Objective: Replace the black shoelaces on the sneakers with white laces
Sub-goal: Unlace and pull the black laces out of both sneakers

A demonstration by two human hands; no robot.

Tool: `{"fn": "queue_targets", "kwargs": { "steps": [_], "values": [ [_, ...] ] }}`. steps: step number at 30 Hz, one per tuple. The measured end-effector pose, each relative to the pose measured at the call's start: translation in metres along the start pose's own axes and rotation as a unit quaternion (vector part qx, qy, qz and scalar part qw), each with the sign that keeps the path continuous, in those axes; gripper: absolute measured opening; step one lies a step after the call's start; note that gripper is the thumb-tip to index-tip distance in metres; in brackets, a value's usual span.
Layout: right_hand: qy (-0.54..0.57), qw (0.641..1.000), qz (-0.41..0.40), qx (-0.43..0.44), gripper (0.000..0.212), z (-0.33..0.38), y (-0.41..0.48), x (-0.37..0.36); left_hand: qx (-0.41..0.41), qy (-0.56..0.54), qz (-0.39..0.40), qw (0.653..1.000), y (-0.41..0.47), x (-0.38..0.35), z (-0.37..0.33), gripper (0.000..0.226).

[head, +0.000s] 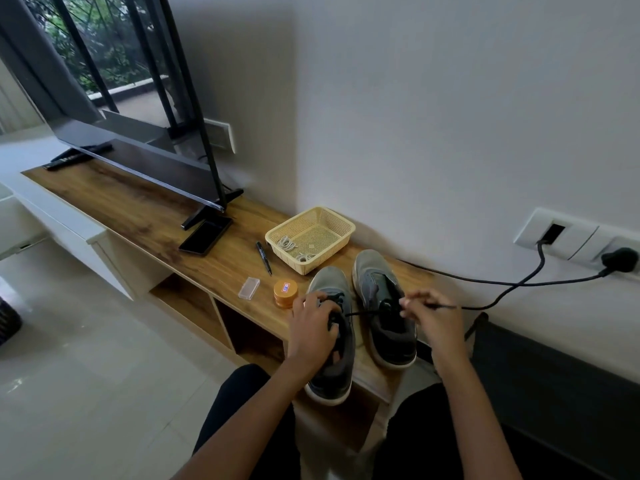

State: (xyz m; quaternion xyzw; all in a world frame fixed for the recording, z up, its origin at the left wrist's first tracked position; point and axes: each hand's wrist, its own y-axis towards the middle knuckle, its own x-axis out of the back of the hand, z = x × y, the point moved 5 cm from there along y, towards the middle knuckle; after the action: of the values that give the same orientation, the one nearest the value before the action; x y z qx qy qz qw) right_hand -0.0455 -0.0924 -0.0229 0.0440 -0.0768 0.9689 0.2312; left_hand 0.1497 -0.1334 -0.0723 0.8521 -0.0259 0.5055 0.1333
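Two grey sneakers stand side by side on the wooden shelf, toes toward the wall. My left hand [313, 322] grips the left sneaker [332, 362] over its lacing. My right hand [431, 313] pinches a black lace [367, 312] that runs taut from the left sneaker across the right sneaker [382, 306]; its tip sticks out past my fingers to the right. White laces [287, 243] lie coiled in the yellow basket [330, 233] behind the shoes.
On the wooden shelf [145, 209] lie a black marker [264, 258], a clear small box [249, 287], an orange round tin [285, 293] and a black phone [206, 235]. A TV [138, 133] stands at left. A black cable [502, 289] runs to the wall sockets.
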Motion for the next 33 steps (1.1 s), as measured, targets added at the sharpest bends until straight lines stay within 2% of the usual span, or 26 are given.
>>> {"fn": "queue_targets", "kwargs": {
  "steps": [1, 3, 5, 6, 7, 8, 10, 12, 17, 19, 22, 27, 30, 33],
  "values": [
    [-0.094, 0.996, -0.001, 0.005, 0.03, -0.009, -0.001, -0.003, 0.004, 0.0, -0.003, 1.0, 0.002, -0.003, 0.002, 0.031],
    [-0.295, 0.954, -0.033, 0.048, 0.073, -0.016, -0.007, -0.008, 0.006, -0.017, -0.015, 1.0, 0.004, -0.009, 0.006, 0.028],
    [-0.323, 0.94, -0.066, 0.084, 0.098, -0.014, -0.016, -0.018, 0.003, -0.033, -0.031, 0.999, 0.005, -0.011, 0.01, 0.022],
    [-0.309, 0.943, -0.064, 0.103, 0.098, -0.014, -0.018, -0.025, 0.0, -0.043, -0.039, 0.998, 0.004, -0.012, 0.011, 0.019],
    [-0.305, 0.942, -0.06, 0.125, 0.086, -0.015, -0.02, -0.034, -0.004, -0.057, -0.042, 0.997, 0.005, -0.014, 0.013, 0.017],
    [-0.316, 0.932, -0.066, 0.163, 0.066, -0.016, -0.022, -0.043, -0.009, -0.072, -0.045, 0.996, 0.004, -0.016, 0.014, 0.015],
    [-0.375, 0.895, -0.084, 0.228, 0.03, -0.02, -0.025, -0.059, -0.015, -0.097, -0.056, 0.994, 0.003, -0.018, 0.019, 0.013],
    [-0.437, 0.863, -0.072, 0.244, 0.018, -0.032, -0.025, -0.078, -0.009, -0.116, -0.076, 0.99, 0.001, -0.022, 0.023, 0.013],
    [-0.466, 0.834, -0.115, 0.271, 0.018, -0.052, -0.019, -0.089, 0.017, -0.163, -0.108, 0.981, -0.002, -0.029, 0.03, 0.011],
    [-0.452, 0.832, -0.127, 0.295, 0.012, -0.057, -0.019, -0.089, 0.009, -0.172, -0.115, 0.978, -0.002, -0.029, 0.03, 0.011],
    [-0.427, 0.84, -0.145, 0.302, 0.024, -0.061, -0.02, -0.095, 0.014, -0.189, -0.116, 0.975, -0.002, -0.03, 0.03, 0.013],
    [-0.403, 0.836, -0.183, 0.324, 0.021, -0.063, -0.017, -0.1, 0.05, -0.221, -0.136, 0.965, -0.005, -0.029, 0.031, 0.009],
    [-0.396, 0.833, -0.201, 0.33, 0.019, -0.063, -0.014, -0.098, 0.074, -0.275, -0.172, 0.943, -0.006, -0.026, 0.032, 0.009],
    [-0.393, 0.831, -0.206, 0.334, 0.018, -0.065, -0.013, -0.097, 0.131, -0.365, -0.185, 0.903, -0.008, -0.025, 0.035, 0.016]
  ]
}}
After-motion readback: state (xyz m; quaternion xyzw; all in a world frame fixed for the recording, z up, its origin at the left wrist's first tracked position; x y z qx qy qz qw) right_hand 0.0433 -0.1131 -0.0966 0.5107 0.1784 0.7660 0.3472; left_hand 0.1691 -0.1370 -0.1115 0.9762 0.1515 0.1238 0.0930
